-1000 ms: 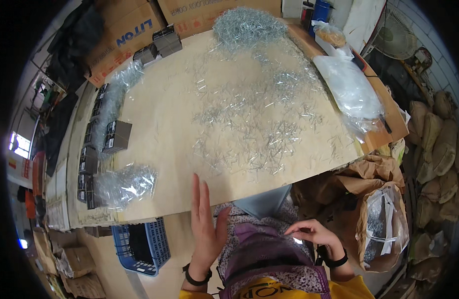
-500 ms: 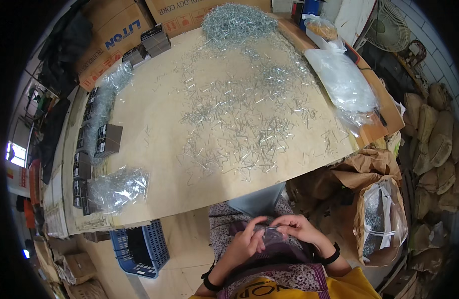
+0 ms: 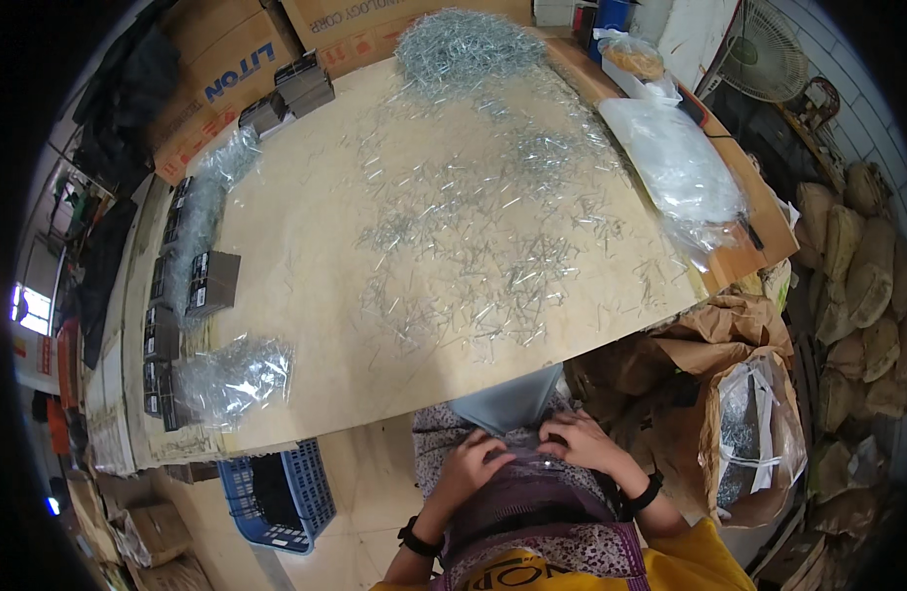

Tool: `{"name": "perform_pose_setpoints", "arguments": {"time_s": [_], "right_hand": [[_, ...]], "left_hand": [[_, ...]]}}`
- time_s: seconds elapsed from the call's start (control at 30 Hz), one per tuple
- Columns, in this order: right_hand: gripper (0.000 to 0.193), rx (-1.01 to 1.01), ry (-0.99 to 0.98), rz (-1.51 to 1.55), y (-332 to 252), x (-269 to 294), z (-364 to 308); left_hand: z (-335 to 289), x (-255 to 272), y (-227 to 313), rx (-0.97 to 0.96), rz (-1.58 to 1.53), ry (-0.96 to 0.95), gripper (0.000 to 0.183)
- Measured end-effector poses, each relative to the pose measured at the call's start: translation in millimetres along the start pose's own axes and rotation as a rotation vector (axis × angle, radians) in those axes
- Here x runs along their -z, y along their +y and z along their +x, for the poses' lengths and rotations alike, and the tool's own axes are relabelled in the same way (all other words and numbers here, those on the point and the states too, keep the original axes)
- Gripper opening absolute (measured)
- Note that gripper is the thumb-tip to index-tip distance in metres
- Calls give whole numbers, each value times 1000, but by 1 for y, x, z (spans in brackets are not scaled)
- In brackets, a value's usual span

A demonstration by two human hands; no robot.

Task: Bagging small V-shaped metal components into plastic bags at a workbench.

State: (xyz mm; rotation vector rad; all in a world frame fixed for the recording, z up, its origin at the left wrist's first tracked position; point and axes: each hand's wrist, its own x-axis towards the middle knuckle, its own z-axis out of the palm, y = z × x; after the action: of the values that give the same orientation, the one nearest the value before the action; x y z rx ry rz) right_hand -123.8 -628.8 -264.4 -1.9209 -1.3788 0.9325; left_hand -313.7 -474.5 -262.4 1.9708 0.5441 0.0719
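Observation:
Over my lap, below the table's near edge, my left hand (image 3: 476, 467) and my right hand (image 3: 583, 444) are a short way apart, fingers curled inward. Between them stretches a thin, see-through piece of plastic (image 3: 528, 449), which looks like a small bag; both hands seem to pinch its sides. Its outline is hard to make out against the purple apron (image 3: 532, 497). Just beyond my fingers, a grey-blue tray or scoop (image 3: 511, 399) sticks out from under the table edge. Thin silvery metal pins (image 3: 503, 246) lie scattered across the wooden table (image 3: 316, 227).
A heap of pins (image 3: 468, 49) stands at the far edge. Along the left are small dark boxes (image 3: 214, 282) and filled clear bags (image 3: 239, 379). Plastic bags (image 3: 670, 158) lie at right. A blue basket (image 3: 278, 497) and an open paper sack (image 3: 754, 438) stand below.
My hands have moved apart and slightly forward from a close pinch, spreading the clear plastic between them. The things on the table have not moved.

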Motion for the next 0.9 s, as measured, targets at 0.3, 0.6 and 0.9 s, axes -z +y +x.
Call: {"name": "perform_pose_setpoints", "arguments": {"time_s": [0.3,0.6,0.9], "right_hand": [[23,-51,298,20,18,-30,20],[37,-124,292,591,12,-32,22],[31,330,1126,-56,-25,13,35]], "left_hand": [[11,-27,-20,-19,-5,315,19],[0,-36,-30,-286,125,417,15],[10,-25,2,-210,-64,329,26]]}}
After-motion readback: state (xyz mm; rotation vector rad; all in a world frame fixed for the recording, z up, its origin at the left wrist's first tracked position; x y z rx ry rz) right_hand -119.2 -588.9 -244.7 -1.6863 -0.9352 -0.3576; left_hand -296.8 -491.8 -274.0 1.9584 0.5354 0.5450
